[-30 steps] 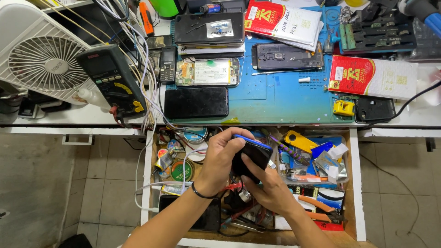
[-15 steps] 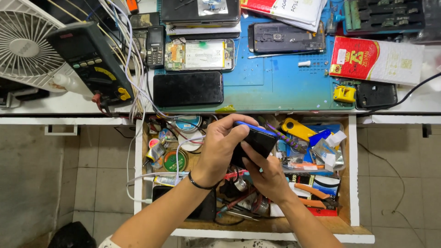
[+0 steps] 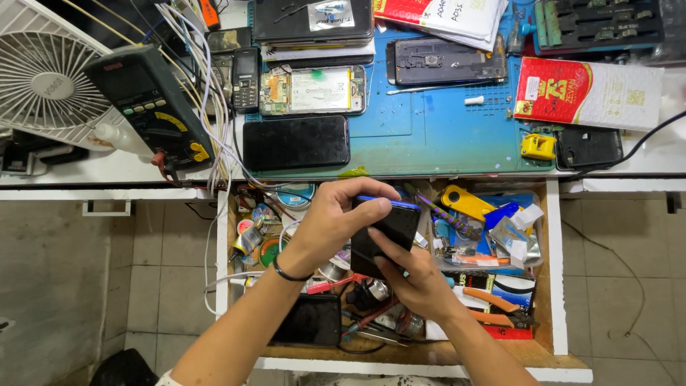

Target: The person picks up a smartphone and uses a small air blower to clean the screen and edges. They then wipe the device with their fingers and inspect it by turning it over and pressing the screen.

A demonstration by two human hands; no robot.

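1. Holding a dark, glossy rectangular smartphone with a blue edge [image 3: 382, 232], both hands kept it above the open, cluttered wooden drawer [image 3: 550, 286], just below the front edge of the blue rubber work mat [image 3: 400, 136].
2. The phone's long axis ran steeply, from its blue top edge nearest the mat down toward the person, leaning slightly to the left.
3. The left hand [image 3: 336, 221] closed over the phone's upper left side; its fingers [image 3: 371, 194] curled across the blue top edge, and its thumb side pressed the left flank.
4. The right hand [image 3: 418, 275] supported the phone from below and to the right, with one finger [image 3: 389, 246] laid along the dark face.
5. Both hands were in contact; the left covered more of the phone and sat nearer its upper end.
6. A second black phone [image 3: 307, 320] lay in the drawer, below and to the left, apart from both hands.
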